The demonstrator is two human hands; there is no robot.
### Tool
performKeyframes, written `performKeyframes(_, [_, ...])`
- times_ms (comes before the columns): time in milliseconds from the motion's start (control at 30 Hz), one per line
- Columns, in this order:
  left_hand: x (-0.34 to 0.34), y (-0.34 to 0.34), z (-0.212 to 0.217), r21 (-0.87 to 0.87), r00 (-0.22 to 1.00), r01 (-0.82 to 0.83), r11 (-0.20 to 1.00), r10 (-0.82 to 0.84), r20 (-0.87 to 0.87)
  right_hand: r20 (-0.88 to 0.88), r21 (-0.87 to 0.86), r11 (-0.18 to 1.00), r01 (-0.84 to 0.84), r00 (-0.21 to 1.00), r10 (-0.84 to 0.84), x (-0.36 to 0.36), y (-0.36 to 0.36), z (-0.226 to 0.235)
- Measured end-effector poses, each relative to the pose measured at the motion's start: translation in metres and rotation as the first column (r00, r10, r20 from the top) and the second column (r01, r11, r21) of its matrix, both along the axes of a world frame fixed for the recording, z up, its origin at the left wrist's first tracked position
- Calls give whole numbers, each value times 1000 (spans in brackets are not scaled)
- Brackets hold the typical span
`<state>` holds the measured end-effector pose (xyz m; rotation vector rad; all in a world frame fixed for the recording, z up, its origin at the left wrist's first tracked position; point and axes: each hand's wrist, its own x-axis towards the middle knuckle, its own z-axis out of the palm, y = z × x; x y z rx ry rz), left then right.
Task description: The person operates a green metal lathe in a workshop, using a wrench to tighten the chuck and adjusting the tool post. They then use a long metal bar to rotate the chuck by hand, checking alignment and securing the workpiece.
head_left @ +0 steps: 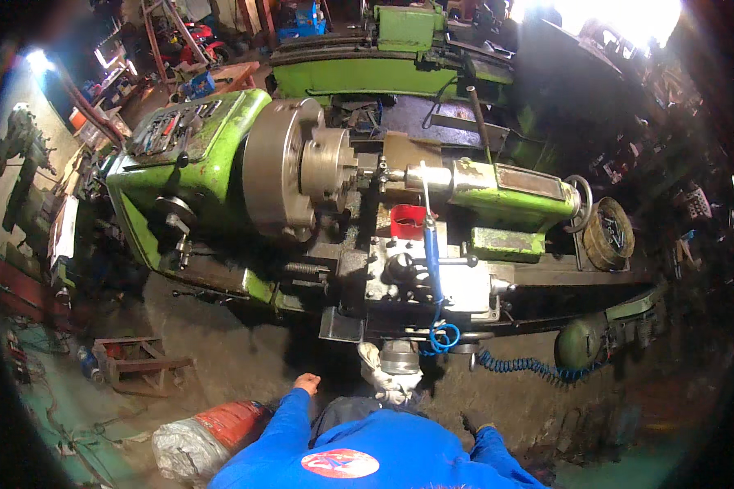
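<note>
You stand over a large green metal lathe (196, 175), seen from above, in a crowded workshop. Your left hand (307, 383) is low in front of you, apart from the machine; it looks loosely curled, with nothing visible in it, though how tightly the fingers are bent cannot be told. Your right hand (479, 425) is in shadow beside your body, so its fingers, and anything in them, cannot be made out. The step in hand seems to be a pause at the carriage, with neither hand seen touching the lathe. Ahead of you, between your hands, a metal cylinder (400, 357) juts from the carriage, with a white cloth (377, 368) against it. Beyond, the big chuck (277, 167) sits on the left and the tailstock (510, 196) on the right. Any reach inward would likely call for passing over that cloth and around the blue air gun (434, 261), which lies across the tool post (383, 281). A red container (406, 218) sits just behind. The blue coiled hose (538, 371) hangs to the right and could snag a sleeve. On the floor to your left, a bulky sack (212, 440) and a low frame (143, 367) limit footing.
</note>
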<state>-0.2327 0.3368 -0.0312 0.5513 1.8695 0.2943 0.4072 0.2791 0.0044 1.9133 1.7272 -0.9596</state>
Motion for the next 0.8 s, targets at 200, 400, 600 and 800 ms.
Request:
performKeyframes(200, [-30,-50,21,-87,953,263,961,-273,-132,-175,155,983,102,982,-74,-42,83,28])
performKeyframes(400, [15,-83,57,-53,977,87,995,-95,-193,-363,284,900,331,906,-219,-22,60,49])
performKeyframes(600, [70,-148,69,16,979,69,997,-65,-196,-158,-114,895,431,882,-445,44,1,-10])
performKeyframes(800, [50,-210,39,-243,616,667,704,-705,-352,-212,-324,904,280,910,-357,43,15,6])
